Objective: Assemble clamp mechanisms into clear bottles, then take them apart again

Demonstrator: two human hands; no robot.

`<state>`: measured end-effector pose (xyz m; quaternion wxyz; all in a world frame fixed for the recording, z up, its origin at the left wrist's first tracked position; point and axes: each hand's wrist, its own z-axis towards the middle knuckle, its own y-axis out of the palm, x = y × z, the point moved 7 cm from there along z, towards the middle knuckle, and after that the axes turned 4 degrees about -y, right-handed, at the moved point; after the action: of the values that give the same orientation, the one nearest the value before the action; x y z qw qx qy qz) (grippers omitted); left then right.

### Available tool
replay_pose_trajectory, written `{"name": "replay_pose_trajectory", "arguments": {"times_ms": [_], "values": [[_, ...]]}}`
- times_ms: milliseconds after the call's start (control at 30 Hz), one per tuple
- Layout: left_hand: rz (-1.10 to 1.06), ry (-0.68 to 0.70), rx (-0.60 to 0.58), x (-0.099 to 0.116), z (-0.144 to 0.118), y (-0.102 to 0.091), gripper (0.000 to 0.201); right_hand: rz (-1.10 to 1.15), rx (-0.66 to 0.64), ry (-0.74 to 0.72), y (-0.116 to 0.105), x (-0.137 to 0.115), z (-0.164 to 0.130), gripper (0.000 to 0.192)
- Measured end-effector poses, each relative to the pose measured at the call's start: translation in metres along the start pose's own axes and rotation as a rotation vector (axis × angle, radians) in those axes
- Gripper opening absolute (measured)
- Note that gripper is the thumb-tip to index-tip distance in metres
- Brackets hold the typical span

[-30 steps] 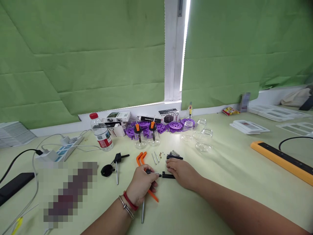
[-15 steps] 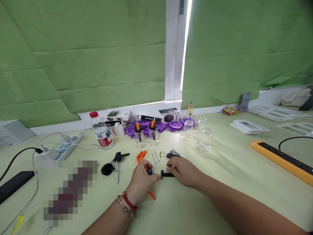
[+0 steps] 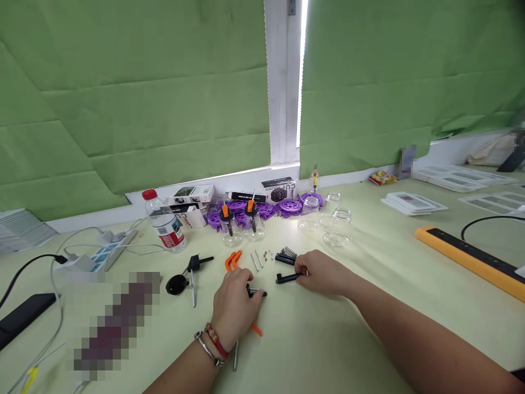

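My left hand point(image 3: 235, 306) rests on the table, fingers closed on a small black-tipped tool point(image 3: 255, 291) with an orange handle point(image 3: 256, 329) and a metal rod point(image 3: 235, 355) sticking out below the wrist. My right hand point(image 3: 322, 272) grips a short black bar-shaped part point(image 3: 286, 278), held a little right of the tool's tip and apart from it. Behind the hands lie orange hooks point(image 3: 230, 260), two metal pins point(image 3: 256, 259), tiny brass bits point(image 3: 268, 254) and black parts with springs point(image 3: 286, 255).
A black knob and T-shaped tool point(image 3: 184, 276) lie at the left. A water bottle point(image 3: 163, 222), power strip point(image 3: 107, 248), boxes, purple discs point(image 3: 287, 207) and glass jars point(image 3: 334, 227) stand behind. An orange-edged bar point(image 3: 471, 258) lies at the right, a dark phone point(image 3: 22, 314) at the far left.
My right hand has drawn the black bar away to the right, off the tool's tip. The view has shifted slightly, so everything sits a bit further left.
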<state>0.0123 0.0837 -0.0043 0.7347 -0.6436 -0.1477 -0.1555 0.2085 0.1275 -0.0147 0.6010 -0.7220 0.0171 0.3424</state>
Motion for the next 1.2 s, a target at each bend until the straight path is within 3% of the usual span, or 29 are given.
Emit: {"name": "replay_pose_trajectory", "arguments": {"times_ms": [200, 400, 533, 733, 1200], "values": [[0.099, 0.25, 0.047, 0.028, -0.002, -0.002, 0.01, 0.034, 0.05, -0.006, -0.007, 0.007, 0.002, 0.009], [0.247, 0.385, -0.105, 0.053, 0.009, 0.012, 0.008, 0.031, 0.031, -0.003, -0.007, 0.008, 0.001, 0.011], [0.339, 0.374, -0.189, 0.063, 0.022, 0.026, 0.008, 0.026, 0.026, -0.009, -0.007, 0.007, 0.0, 0.012], [0.374, 0.344, -0.183, 0.068, 0.033, 0.038, 0.015, 0.036, 0.009, -0.014, -0.003, 0.009, 0.001, 0.01], [0.392, 0.325, -0.171, 0.068, 0.031, 0.034, 0.019, 0.022, -0.028, 0.012, 0.0, 0.015, 0.003, 0.01]]}}
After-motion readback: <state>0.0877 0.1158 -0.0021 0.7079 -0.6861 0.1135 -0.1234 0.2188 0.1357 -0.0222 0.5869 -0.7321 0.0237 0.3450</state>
